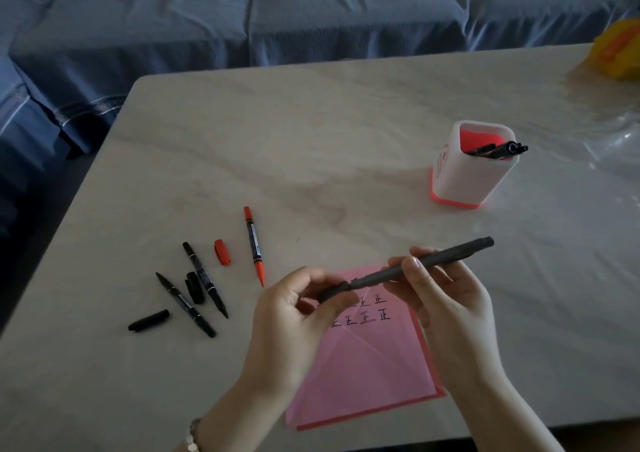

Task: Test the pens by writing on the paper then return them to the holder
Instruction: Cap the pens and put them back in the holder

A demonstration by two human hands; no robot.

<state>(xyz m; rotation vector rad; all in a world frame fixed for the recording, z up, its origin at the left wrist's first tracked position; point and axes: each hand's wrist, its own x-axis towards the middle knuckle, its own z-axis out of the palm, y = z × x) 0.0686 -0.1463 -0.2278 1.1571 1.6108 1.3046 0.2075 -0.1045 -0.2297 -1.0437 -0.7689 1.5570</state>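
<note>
Marble table (pixel 311 132) by blue sofa (pixel 311 18); right hand (pixel 450 299) grips grey pen (pixel 443 259), left hand (pixel 294 313) apparently pinches its cap (pixel 334 290).

A blue sofa (pixel 180 28) stands behind the pale table (pixel 311 132).

Illumination is dim and cool, brightest toward the upper right, where the table (pixel 346 122) shows a pale sheen and the clear plastic (pixel 616 139) shows glare. Shadows beside the loose pens (pixel 205 280) are faint and diffuse. Wide-angle distortion bows the table edges, and the sofa (pixel 173 35) renders soft.
</note>
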